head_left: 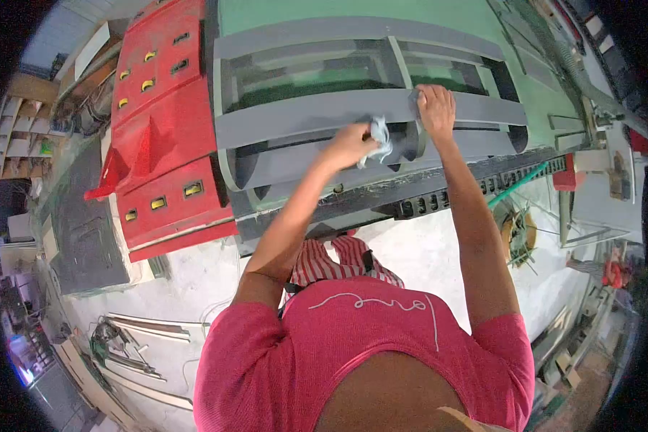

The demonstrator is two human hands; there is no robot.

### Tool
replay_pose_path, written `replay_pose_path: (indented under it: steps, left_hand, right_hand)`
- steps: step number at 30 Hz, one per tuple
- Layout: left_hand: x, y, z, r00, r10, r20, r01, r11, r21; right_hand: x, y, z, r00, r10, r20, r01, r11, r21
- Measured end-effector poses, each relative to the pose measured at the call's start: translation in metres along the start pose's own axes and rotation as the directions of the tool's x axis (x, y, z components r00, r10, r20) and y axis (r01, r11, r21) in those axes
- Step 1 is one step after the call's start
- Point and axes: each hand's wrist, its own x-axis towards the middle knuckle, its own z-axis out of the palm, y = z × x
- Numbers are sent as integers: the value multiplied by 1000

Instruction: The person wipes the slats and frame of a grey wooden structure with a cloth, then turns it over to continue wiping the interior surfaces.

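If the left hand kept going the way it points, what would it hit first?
Probably the grey panel: the left hand holds a cloth that already seems to be against one of its slats, though depth is unclear.

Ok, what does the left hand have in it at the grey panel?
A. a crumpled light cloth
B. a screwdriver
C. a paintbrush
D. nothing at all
A: the left hand grips a crumpled light cloth against the grey panel, while the right hand rests on the panel beside it with no tool.
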Motion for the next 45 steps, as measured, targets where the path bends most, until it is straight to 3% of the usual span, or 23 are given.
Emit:
replay_pose_path:
  steps: [4, 9, 13, 15, 19, 22, 24, 25, 28, 30, 31, 33, 34, 35, 36, 37, 38, 39, 40, 41, 43, 44, 45]
  left_hand:
    - [17, -52, 69, 962, -106, -251, 87, 993, -85]
    - [54, -40, 115, 748, 36, -663, -59, 998, -12]
    - [67, -21, 136, 716, -94, -692, 76, 996, -56]
    - [65, -12, 151, 650, 73, -757, 13, 994, 106]
    - [44, 0, 168, 634, 201, -747, 45, 954, 295]
    - [-2, 15, 190, 685, 267, -678, 28, 920, 391]
    - [-32, -34, 213, 747, 330, -578, 79, 819, 569]
    - [-58, -24, 226, 740, 262, -620, 107, 864, 492]
    - [-123, -60, 261, 690, -32, -723, 130, 988, 81]
    - [-158, -45, 269, 670, -415, -616, 251, 907, -338]
    - [-177, -33, 274, 671, -424, -609, 312, 906, -286]
    - [-199, -44, 282, 660, -537, -525, 341, 837, -428]
    - [-198, -40, 286, 682, -544, -488, 358, 831, -426]
    - [-193, -29, 289, 692, -559, -456, 305, 799, -518]
    - [-185, -19, 288, 698, -568, -436, 242, 760, -602]
    - [-172, -11, 286, 706, -560, -433, 239, 764, -599]
    - [-156, -3, 285, 790, -378, -482, 245, 916, -318]
    - [-141, 3, 286, 866, -187, -464, 208, 978, -6]
    - [-127, 10, 288, 873, -176, -454, 192, 981, -11]
    - [-112, 17, 287, 904, -108, -414, 185, 971, 151]
    - [-89, -2, 290, 929, -92, -358, 154, 977, 148]
    - [-78, -9, 295, 924, -74, -376, 167, 960, 223]
    - [-69, -8, 298, 918, -57, -392, 184, 939, 292]
  right_hand:
    - [-3, 1, 2, 1000, -19, 8, 19, 1000, -8]
    - [-2, 2, 4, 999, -38, -18, 37, 999, -17]
    - [-7, 6, 4, 999, -41, -6, 41, 998, 44]
    - [-10, 9, 4, 999, -38, -22, 39, 997, 66]
    - [-15, 12, 6, 995, 59, -76, -49, 990, 133]
    - [-13, 16, 3, 999, 32, -44, -22, 979, 204]
    - [-14, 22, 1, 999, -13, -53, 28, 958, 284]
    - [-18, 28, -7, 997, -50, -53, 65, 936, 346]
    - [-38, 38, -37, 998, -28, 54, -14, 754, 657]
    - [-84, 38, -72, 987, -50, 151, -92, 599, 795]
    - [-117, 38, -87, 974, -65, 216, -159, 476, 865]
    - [-190, 36, -105, 827, -171, 535, -437, 402, 805]
    - [-218, 36, -119, 687, -222, 692, -636, 276, 720]
    - [-242, 40, -130, 529, -308, 791, -791, 157, 591]
    - [-275, 44, -124, 478, -419, 772, -798, 160, 581]
    - [-305, 45, -113, 424, -528, 736, -802, 159, 576]
    - [-316, 39, -109, 434, -520, 736, -800, 153, 580]
    - [-325, 33, -108, 202, -538, 819, -979, -132, 154]
    - [-326, 31, -108, -24, -623, 782, -874, -366, -319]
    - [-323, 34, -106, -14, -617, 787, -877, -371, -306]
    - [-306, 42, -100, 202, -726, 658, -687, -583, -433]
    - [-300, 45, -99, 260, -654, 711, -662, -656, -361]
    - [-289, 47, -100, 262, -653, 711, -676, -649, -348]
